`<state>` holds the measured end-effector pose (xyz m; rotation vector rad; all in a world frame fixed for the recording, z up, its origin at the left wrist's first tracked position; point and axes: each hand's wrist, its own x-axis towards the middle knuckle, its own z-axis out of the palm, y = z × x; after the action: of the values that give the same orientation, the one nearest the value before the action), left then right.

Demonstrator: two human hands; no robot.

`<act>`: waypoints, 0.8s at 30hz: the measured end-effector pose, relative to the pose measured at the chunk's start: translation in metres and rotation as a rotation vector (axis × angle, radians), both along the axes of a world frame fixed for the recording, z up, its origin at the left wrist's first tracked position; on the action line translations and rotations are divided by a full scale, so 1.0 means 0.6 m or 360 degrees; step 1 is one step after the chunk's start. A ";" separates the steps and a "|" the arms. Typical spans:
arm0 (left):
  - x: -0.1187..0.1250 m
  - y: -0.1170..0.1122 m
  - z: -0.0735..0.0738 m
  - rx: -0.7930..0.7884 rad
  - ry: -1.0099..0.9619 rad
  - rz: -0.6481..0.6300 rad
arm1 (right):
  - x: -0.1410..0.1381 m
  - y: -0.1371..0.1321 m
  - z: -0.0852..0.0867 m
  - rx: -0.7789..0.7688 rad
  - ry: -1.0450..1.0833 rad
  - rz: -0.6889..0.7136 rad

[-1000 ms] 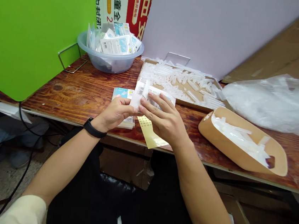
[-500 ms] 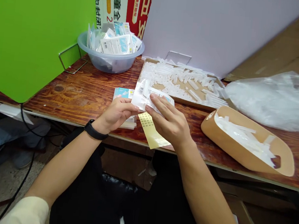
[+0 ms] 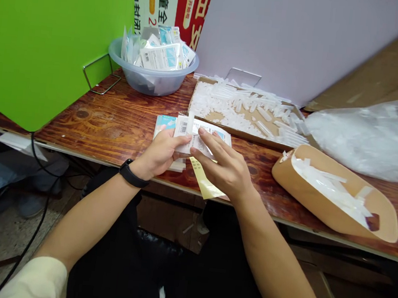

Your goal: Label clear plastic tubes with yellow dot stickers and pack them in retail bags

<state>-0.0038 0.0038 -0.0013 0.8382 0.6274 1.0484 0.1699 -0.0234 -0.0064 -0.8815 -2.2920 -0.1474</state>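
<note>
My left hand (image 3: pixel 162 151) pinches the left end of a white printed packet (image 3: pixel 183 129) with a barcode, thumb on top. Across the right part of that packet lies my right hand (image 3: pixel 230 169), its fingers stretched out and slightly spread; its thumb is hidden. A narrow, whitish translucent piece (image 3: pixel 190 122) stands out at the packet's upper edge, near my left thumb. Under my hands, a yellow sticker sheet (image 3: pixel 206 185) hangs over the table's front edge. A stack of blue-and-white packets (image 3: pixel 166 123) lies just behind my left hand, partly covered by it.
A translucent basin (image 3: pixel 156 85) full of packets stands at the back left. Behind my hands, a shallow cardboard tray (image 3: pixel 252 116) holds many clear plastic tubes. To the right are a tan bin (image 3: pixel 307 205) of white strips and a clear plastic bag (image 3: pixel 370 141). A green panel (image 3: pixel 53 43) rises left.
The packet has tilted, and its print and barcode show more plainly. My left thumb now lies farther over it. The view has shifted slightly left.
</note>
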 end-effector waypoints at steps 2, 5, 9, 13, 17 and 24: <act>0.001 0.001 -0.003 0.0014 -0.0002 0.0018 | -0.002 0.000 0.000 0.0044 0.0001 0.0015; 0.000 0.006 -0.008 0.0104 0.0057 0.0080 | -0.006 -0.001 0.000 0.0094 0.0043 0.0123; -0.005 0.011 -0.014 0.0391 0.0311 0.0117 | -0.004 0.002 0.002 0.0048 0.0382 -0.0086; -0.006 0.006 -0.015 0.0537 0.0628 -0.0096 | 0.007 0.010 0.000 -0.0265 0.0678 -0.0392; -0.006 0.001 -0.016 0.0617 0.0701 -0.0217 | 0.014 0.014 0.000 -0.0602 0.0709 -0.0385; -0.014 0.006 -0.009 0.0473 0.0736 -0.0403 | 0.018 0.009 0.009 -0.0802 0.0795 -0.0302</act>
<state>-0.0121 0.0076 -0.0068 1.4053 0.7368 0.7257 0.1807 -0.0180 -0.0010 -1.2248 -1.7912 0.5346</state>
